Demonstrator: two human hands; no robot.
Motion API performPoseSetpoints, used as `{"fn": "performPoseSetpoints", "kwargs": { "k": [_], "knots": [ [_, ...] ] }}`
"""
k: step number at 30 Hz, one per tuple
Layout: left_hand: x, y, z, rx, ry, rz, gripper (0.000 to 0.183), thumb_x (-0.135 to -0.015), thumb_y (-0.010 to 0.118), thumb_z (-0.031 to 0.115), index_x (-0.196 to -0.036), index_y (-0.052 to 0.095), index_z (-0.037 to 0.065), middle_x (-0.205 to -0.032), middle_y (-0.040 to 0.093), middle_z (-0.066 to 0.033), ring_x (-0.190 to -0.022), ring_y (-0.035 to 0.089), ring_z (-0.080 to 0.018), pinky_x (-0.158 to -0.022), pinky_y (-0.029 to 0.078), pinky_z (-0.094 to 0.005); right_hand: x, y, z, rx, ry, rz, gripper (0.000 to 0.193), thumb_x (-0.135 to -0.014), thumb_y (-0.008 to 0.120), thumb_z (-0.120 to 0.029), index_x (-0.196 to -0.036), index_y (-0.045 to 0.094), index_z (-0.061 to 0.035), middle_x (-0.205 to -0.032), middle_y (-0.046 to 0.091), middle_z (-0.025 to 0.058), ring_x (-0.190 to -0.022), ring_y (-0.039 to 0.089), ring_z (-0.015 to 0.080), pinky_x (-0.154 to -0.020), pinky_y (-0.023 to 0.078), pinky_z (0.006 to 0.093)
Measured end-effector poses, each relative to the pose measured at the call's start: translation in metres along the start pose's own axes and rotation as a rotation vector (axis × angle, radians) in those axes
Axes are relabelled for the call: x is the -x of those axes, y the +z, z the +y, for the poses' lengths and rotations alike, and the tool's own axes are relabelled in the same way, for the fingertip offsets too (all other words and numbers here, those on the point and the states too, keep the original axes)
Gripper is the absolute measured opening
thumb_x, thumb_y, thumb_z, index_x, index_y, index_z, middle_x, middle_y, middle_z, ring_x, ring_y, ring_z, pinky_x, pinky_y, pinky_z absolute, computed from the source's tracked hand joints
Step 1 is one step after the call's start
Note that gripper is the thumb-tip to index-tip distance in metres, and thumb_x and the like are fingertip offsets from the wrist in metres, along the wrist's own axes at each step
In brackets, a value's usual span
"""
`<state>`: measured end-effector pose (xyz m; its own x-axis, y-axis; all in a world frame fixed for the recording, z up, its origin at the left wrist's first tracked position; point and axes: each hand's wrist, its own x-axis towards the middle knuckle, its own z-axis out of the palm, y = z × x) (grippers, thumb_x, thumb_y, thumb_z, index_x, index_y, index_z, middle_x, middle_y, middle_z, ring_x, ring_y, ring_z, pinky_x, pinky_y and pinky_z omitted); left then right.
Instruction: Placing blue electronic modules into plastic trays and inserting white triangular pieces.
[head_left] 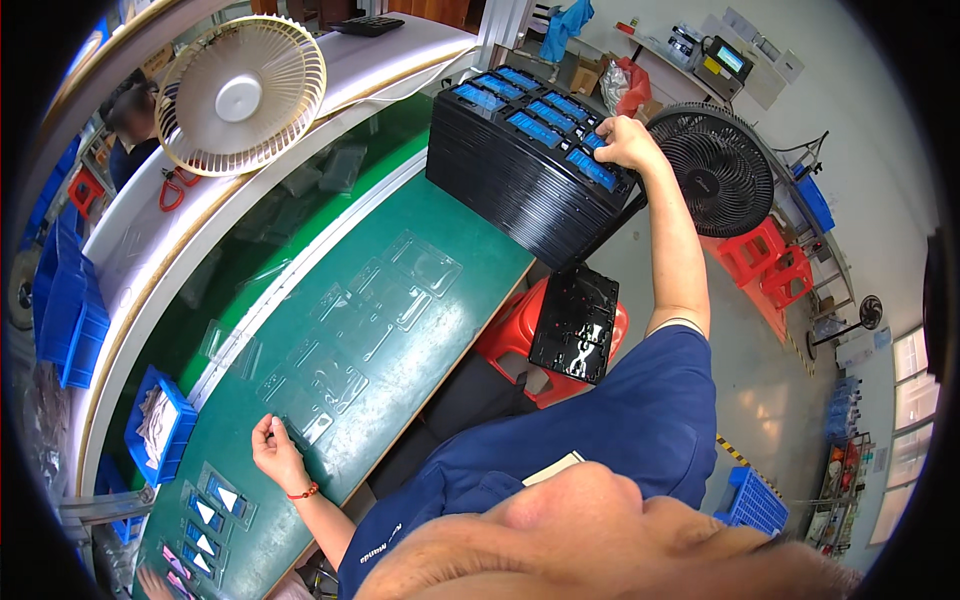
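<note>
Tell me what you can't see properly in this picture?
- Right hand: its fingers curl over the top of the stack of black trays, so whether they grip anything cannot be told.
- Left hand: fingers rest on the clear plastic tray; what lies under them is too small to tell.
- Blue bin: contents blurred near the picture's rim.
- Black tray on the red stool: its pockets are too dark.

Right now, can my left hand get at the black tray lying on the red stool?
Probably not without shifting. The left hand rests on the green table, while the black tray on the red stool lies beyond the table edge, nearer the right arm.
</note>
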<state>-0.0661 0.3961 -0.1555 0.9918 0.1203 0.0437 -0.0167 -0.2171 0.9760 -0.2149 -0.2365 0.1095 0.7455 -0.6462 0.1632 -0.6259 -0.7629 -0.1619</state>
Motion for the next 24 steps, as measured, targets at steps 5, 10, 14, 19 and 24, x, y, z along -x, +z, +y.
{"fn": "performPoseSetpoints", "kwargs": {
  "k": [5,10,14,19,24],
  "knots": [
    [0.006,0.001,0.012,0.003,-0.025,0.035,0.017,-0.089,0.065,0.014,-0.099,0.063,-0.001,-0.067,0.055,0.0003,-0.043,0.038,-0.0022,-0.038,0.029,-0.0198,0.021,-0.018,-0.021,0.004,0.059,0.165,0.053,-0.058,0.074,-0.023,-0.104,0.068,0.0008,-0.094,0.069,0.0183,-0.089,0.068,0.0293,-0.083,0.052,0.0349],
    [0.005,0.000,0.011,-0.053,-0.028,0.009,0.017,-0.090,0.064,0.015,-0.098,0.064,0.000,-0.059,0.051,0.0023,-0.042,0.039,-0.0024,-0.037,0.030,-0.0200,0.034,-0.006,-0.037,-0.033,-0.104,-0.061,0.055,-0.057,0.078,-0.024,-0.103,0.067,0.0038,-0.088,0.069,0.0201,-0.082,0.068,0.0285,-0.079,0.052,0.0346],
    [0.005,0.001,0.012,-0.021,-0.015,0.006,0.016,-0.090,0.064,0.014,-0.098,0.064,0.000,-0.057,0.050,0.0033,-0.042,0.039,-0.0025,-0.037,0.030,-0.0202,0.036,-0.003,-0.042,0.021,-0.106,-0.034,0.052,-0.057,0.076,-0.022,-0.102,0.068,0.0030,-0.092,0.068,0.0214,-0.086,0.067,0.0306,-0.082,0.052,0.0355],
    [0.003,-0.001,0.006,-0.015,0.010,0.003,0.016,-0.089,0.064,0.014,-0.097,0.064,0.000,-0.057,0.050,0.0035,-0.042,0.040,-0.0024,-0.037,0.029,-0.0204,0.022,-0.029,-0.051,0.047,-0.075,0.066,0.042,-0.055,0.073,-0.022,-0.090,0.070,0.0010,-0.086,0.068,0.0207,-0.084,0.067,0.0328,-0.078,0.052,0.0375],
    [0.004,0.001,0.010,-0.022,-0.009,0.008,0.016,-0.090,0.064,0.014,-0.096,0.064,0.000,-0.057,0.051,0.0031,-0.042,0.040,-0.0024,-0.037,0.030,-0.0201,-0.072,-0.002,-0.039,0.002,-0.156,0.081,0.044,-0.057,0.073,-0.025,-0.095,0.071,-0.0011,-0.091,0.069,0.0194,-0.089,0.067,0.0310,-0.081,0.052,0.0371]
  ]
}}
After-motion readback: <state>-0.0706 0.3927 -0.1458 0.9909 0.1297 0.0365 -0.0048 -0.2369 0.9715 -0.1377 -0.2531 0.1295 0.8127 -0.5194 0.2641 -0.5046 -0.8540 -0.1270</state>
